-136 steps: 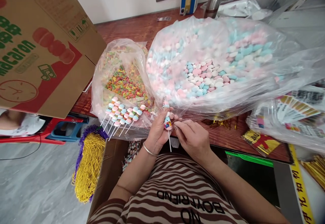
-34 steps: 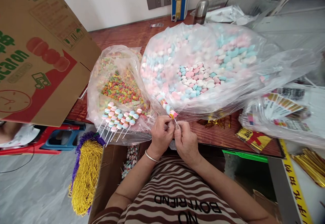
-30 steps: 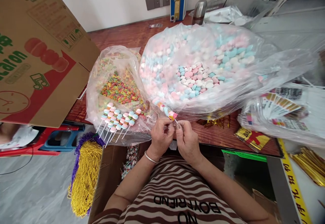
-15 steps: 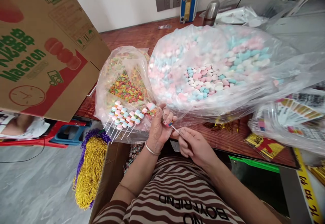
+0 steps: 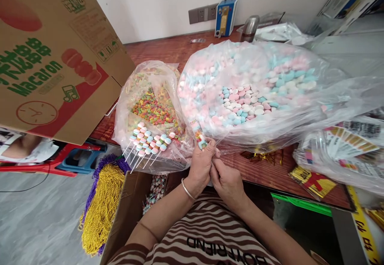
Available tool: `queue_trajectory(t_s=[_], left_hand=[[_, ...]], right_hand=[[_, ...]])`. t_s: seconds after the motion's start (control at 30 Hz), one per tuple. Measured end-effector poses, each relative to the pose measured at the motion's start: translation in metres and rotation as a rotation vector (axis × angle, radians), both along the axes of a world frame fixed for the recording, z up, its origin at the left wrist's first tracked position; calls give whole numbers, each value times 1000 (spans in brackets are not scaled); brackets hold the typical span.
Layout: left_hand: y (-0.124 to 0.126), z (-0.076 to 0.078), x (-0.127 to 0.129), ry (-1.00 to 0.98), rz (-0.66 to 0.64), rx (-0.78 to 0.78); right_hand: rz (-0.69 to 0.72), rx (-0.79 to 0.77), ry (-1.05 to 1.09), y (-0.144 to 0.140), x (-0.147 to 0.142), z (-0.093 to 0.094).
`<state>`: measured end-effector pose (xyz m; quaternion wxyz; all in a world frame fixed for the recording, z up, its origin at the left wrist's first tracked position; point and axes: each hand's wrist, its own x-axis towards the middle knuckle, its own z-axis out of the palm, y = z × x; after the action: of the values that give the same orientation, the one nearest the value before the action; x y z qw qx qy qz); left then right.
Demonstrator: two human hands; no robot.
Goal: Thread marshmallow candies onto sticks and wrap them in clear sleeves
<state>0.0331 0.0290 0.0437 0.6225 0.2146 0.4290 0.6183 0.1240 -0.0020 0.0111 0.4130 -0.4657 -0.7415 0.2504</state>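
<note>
A candy skewer in a clear printed wrapper (image 5: 198,133) points up and away over the gap between two bags. My left hand (image 5: 201,163) is closed around its lower part. Just below, my right hand (image 5: 228,181) pinches the stick end, which its fingers hide. Several unwrapped candy skewers (image 5: 148,139), pink, white and blue on white sticks, lie on a clear bag of small ring candies (image 5: 154,107) left of my hands. Beyond them a large clear bag of pastel oval candies (image 5: 244,103) lies open.
A Macaron carton (image 5: 57,69) stands at the left. Below the table edge, an open box (image 5: 127,201) contains wrapped candies (image 5: 156,189); gold bead strings (image 5: 103,213) hang beside it. Packets of printed wrappers (image 5: 351,141) lie right. A blue device (image 5: 226,17) and a metal cup (image 5: 250,27) stand behind.
The candy skewer now shows inside a wrapper above my left hand. My right hand has moved along the stick up against my left. The view has tilted up slightly.
</note>
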Motion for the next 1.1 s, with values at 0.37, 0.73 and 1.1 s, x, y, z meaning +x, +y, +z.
queue_trajectory(t_s=[0.37,0.73,1.1], left_hand=[[-10,-14,-21,168,-159,130],[-3,-34,-46,1285,54,602],[-8,-34,-51,1280,53,630]], right_hand=[[33,-526,535,10,5,6],[133,-645,446,6,4,19],[76,-559,387,3,6,19]])
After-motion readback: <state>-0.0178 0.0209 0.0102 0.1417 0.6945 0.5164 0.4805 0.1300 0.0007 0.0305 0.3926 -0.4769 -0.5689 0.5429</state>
